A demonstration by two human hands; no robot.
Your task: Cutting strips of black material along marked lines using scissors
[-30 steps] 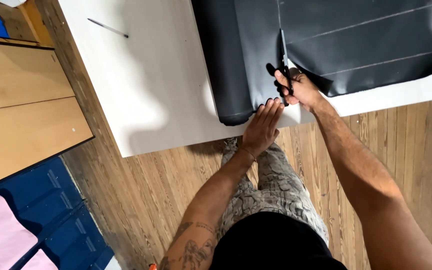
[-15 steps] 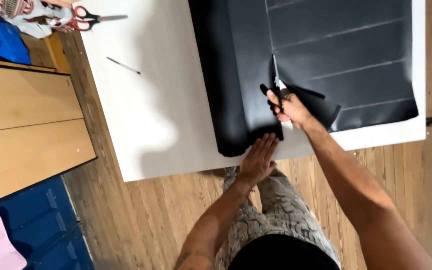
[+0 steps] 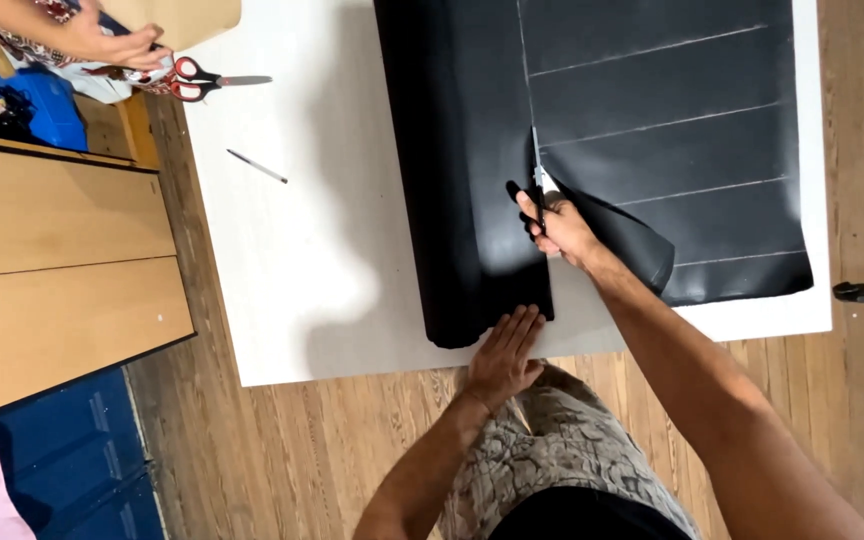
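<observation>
Right hand (image 3: 559, 228): fingers curled through the black handles of one pair of black scissors (image 3: 537, 190), gripping them; the blades point away from the person along a chalk line.
Left hand (image 3: 505, 352): flat, palm down, fingers straight and pressed close together, their tips touching the near end of the rolled part of the black sheet (image 3: 652, 130).
Black sheet: one piece, lying on the white table (image 3: 292, 240); its left part is rolled up, its right part spread flat, and it is cut partway from the near edge, with the cut flap curling up just right of the right hand.
Chalk lines: one long line running away from the person, and five shorter ones crossing the flat part.
Scissors in all: two, the second being red-handled scissors (image 3: 202, 80) at the table's far left corner.
Pen (image 3: 257, 166): one, thin, lying alone on the white table.
Other person's hand (image 3: 117, 42): one, touching things beside the red-handled scissors.
Wooden cabinet (image 3: 52, 270): left of the table.
</observation>
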